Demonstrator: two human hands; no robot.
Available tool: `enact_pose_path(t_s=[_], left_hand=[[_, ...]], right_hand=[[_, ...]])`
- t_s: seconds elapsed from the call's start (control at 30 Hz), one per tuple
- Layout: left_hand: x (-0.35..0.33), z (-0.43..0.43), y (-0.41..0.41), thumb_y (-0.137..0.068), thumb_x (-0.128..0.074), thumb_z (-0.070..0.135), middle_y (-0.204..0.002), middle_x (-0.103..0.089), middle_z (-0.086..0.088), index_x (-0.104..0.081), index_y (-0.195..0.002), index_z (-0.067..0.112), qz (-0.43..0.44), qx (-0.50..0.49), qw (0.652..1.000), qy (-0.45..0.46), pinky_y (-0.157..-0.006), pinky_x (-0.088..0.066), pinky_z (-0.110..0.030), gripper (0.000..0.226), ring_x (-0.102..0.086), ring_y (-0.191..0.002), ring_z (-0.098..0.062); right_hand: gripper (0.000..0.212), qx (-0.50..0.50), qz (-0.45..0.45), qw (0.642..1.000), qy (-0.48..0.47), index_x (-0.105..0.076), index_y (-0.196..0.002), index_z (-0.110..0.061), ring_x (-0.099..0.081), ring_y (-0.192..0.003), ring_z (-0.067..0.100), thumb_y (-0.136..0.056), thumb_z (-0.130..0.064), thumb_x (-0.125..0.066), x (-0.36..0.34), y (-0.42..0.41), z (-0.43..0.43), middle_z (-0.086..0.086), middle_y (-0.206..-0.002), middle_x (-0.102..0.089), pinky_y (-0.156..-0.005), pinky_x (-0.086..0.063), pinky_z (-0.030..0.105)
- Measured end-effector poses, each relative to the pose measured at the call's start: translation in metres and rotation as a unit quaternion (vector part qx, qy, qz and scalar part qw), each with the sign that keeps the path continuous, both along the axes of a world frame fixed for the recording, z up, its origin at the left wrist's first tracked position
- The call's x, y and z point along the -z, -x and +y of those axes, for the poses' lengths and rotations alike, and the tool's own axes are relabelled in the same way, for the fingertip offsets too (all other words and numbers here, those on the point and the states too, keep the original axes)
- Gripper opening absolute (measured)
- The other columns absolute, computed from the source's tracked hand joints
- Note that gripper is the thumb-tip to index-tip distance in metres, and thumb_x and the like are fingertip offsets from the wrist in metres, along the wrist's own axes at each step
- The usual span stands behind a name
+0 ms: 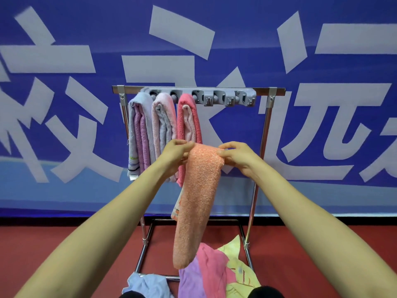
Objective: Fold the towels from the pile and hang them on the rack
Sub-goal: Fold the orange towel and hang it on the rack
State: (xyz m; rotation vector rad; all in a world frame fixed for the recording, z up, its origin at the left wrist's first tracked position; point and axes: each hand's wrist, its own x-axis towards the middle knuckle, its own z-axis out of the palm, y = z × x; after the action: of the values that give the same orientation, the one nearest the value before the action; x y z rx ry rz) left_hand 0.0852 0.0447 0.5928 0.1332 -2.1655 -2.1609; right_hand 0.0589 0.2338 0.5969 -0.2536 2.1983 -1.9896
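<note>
Loose towels in a pile point(212, 267) at the bottom edge: light blue, purple, pink, yellow, all crumpled, lying on and just ahead of the rack's base bar. They sit on a red surface point(64, 244), flat and matte, which runs back to a dark strip at the foot of a big blue banner point(86, 29). The banner has large white characters, fills the whole background and is paler blue low down.

The rack point(266, 130) is a shiny metal frame with two uprights, a top bar and a rectangular base. A grey hook strip point(214, 95) is fixed along the top bar. Three folded towels hang from the strip's left hooks, side by side and touching: a lavender towel point(139, 130), a pale pink towel point(163, 125) and a coral towel point(189, 123). The hooks to the right are bare.

The orange towel point(199, 201) is held up in front of the rack, below the hook strip. It is fluffy terry, folded into a long narrow strip that hangs straight down, with its lower end reaching the pile. A white-and-orange patterned edge peeks out on its left side.

The left hand point(176, 155) pinches the towel's top left corner with curled fingers point(187, 145). The right hand point(238, 158) pinches the top right corner between fingers point(223, 151) and thumb. Both forearms are bare and stretched forward.
</note>
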Motion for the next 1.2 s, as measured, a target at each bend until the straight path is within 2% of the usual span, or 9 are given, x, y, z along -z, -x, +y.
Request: enact_pose_path(t_s=[0.07, 0.2, 0.4, 0.5, 0.6, 0.67, 0.83, 1.03, 1.2], left_hand=[[-0.002, -0.004, -0.004, -0.093, -0.06, 0.03, -0.061, -0.051, 0.006, -0.056, -0.086, 0.014, -0.013, 0.043, 0.999, -0.005, -0.061, -0.038, -0.023, 0.018, -0.045, -0.054, -0.008], [0.007, -0.009, -0.007, -0.077, -0.076, 0.005, -0.094, -0.065, -0.008, -0.046, -0.128, 0.008, -0.002, 0.004, 0.996, 0.093, -0.099, -0.045, -0.041, 0.06, -0.064, -0.093, -0.021], [0.007, 0.0, -0.007, -0.071, -0.08, 0.003, -0.073, -0.056, 0.001, -0.046, -0.128, 0.012, 0.059, -0.03, 0.99, 0.126, -0.076, -0.045, -0.028, 0.067, -0.058, -0.073, -0.012], [0.004, 0.002, -0.004, -0.073, -0.08, 0.009, -0.088, -0.061, -0.003, -0.047, -0.126, 0.01, 0.046, -0.032, 0.992, 0.111, -0.077, -0.046, -0.028, 0.063, -0.062, -0.085, -0.014], [0.001, -0.001, 0.002, -0.073, -0.08, 0.009, -0.12, -0.057, -0.012, -0.047, -0.124, 0.008, 0.017, -0.061, 0.997, 0.041, -0.095, -0.048, -0.039, 0.061, -0.058, -0.11, -0.026], [0.0, -0.004, 0.002, -0.075, -0.078, 0.004, -0.123, -0.058, -0.017, -0.046, -0.126, 0.006, 0.004, -0.065, 0.998, -0.01, -0.089, -0.049, -0.037, 0.06, -0.059, -0.107, -0.026], [0.005, -0.015, -0.004, -0.077, -0.068, -0.013, -0.111, -0.061, -0.004, -0.035, -0.139, 0.019, 0.035, -0.002, 0.999, 0.038, -0.07, -0.047, -0.026, 0.077, -0.064, -0.09, -0.017], [0.015, -0.028, 0.005, -0.078, -0.066, -0.013, -0.087, -0.055, -0.004, -0.047, -0.133, 0.013, 0.025, 0.005, 0.99, 0.138, -0.093, -0.049, -0.043, 0.064, -0.059, -0.087, -0.022], [0.014, -0.019, 0.009, -0.086, -0.055, -0.013, -0.084, -0.052, -0.002, -0.045, -0.131, 0.013, 0.009, 0.03, 0.991, 0.128, -0.067, -0.042, -0.026, 0.053, -0.052, -0.072, -0.012]], right_hand=[[0.031, 0.018, 0.001, 0.999, 0.049, -0.059, -0.117, 0.01, -0.061, -0.067, 0.013, -0.087, 0.007, -0.062, -0.005, -0.002, -0.003, 0.013, -0.087, -0.065, -0.053, -0.053, 0.014], [0.031, 0.012, -0.019, 0.997, 0.077, -0.059, -0.117, 0.009, -0.06, -0.067, 0.014, -0.087, 0.006, -0.062, -0.01, -0.004, -0.005, 0.017, -0.091, -0.065, -0.051, -0.052, 0.014], [0.052, -0.025, 0.021, 0.994, -0.102, -0.059, -0.119, -0.006, -0.066, -0.091, 0.017, -0.071, -0.003, -0.08, -0.007, 0.004, 0.001, 0.011, -0.103, -0.067, -0.075, -0.054, 0.021], [0.046, 0.003, 0.071, 0.983, -0.167, -0.062, -0.114, -0.013, -0.063, -0.097, 0.017, -0.073, -0.015, -0.081, -0.008, 0.007, 0.002, 0.008, -0.105, -0.065, -0.092, -0.052, 0.033], [0.041, 0.0, 0.087, 0.979, -0.182, -0.06, -0.115, -0.011, -0.06, -0.084, 0.007, -0.079, -0.022, -0.077, -0.01, 0.003, -0.002, 0.003, -0.101, -0.062, -0.075, -0.05, 0.023], [0.042, -0.032, 0.09, 0.977, -0.193, -0.061, -0.114, -0.008, -0.054, -0.079, 0.004, -0.077, -0.019, -0.079, -0.012, -0.001, -0.004, 0.0, -0.095, -0.06, -0.065, -0.043, 0.017], [0.03, -0.038, 0.13, 0.964, -0.229, -0.067, -0.107, -0.002, -0.053, -0.078, 0.011, -0.08, -0.013, -0.075, -0.01, -0.004, -0.01, 0.017, -0.101, -0.066, -0.067, -0.043, 0.023], [0.032, -0.043, 0.141, 0.929, -0.338, -0.075, -0.084, -0.006, -0.049, -0.063, 0.008, -0.073, -0.035, -0.08, -0.012, -0.011, -0.022, 0.001, -0.071, -0.06, -0.055, -0.038, 0.024], [0.039, -0.03, 0.135, 0.936, -0.325, -0.065, -0.075, 0.006, -0.04, -0.064, 0.015, -0.07, -0.031, -0.078, -0.011, -0.017, -0.034, 0.005, -0.064, -0.045, -0.055, -0.031, 0.03]])
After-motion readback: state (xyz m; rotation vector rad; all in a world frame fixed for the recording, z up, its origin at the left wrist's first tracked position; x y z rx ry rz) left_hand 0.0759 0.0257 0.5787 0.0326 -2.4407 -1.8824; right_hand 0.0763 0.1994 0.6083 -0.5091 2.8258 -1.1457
